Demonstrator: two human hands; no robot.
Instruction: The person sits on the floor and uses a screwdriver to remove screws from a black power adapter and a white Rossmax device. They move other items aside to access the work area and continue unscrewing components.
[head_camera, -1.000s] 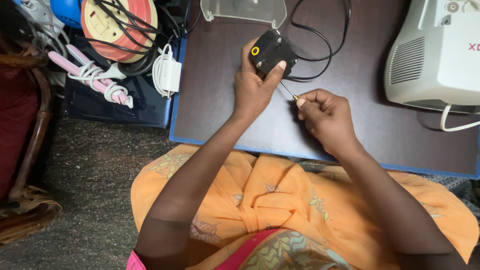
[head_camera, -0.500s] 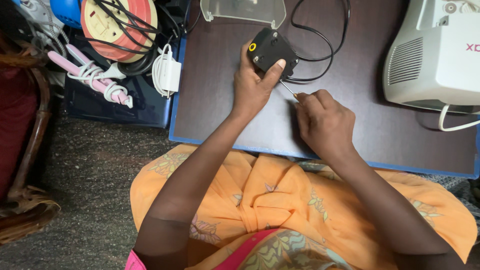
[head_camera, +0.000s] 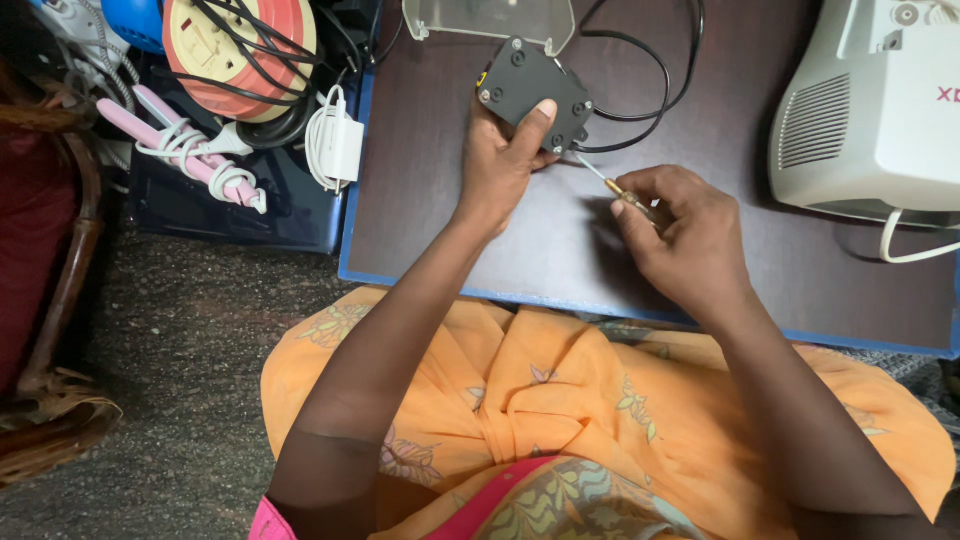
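Left hand (head_camera: 500, 165) grasps black box (head_camera: 535, 90); right hand (head_camera: 675, 235) pinches screwdriver (head_camera: 615, 188), tip pointing up-left at box's edge.

Your black screw-cornered box (head_camera: 535, 92), tilted over the dark table, beside your thin screwdriver (head_camera: 610, 185), tip toward it.

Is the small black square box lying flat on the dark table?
No, the left hand holds the small black square box tilted up off the dark table.
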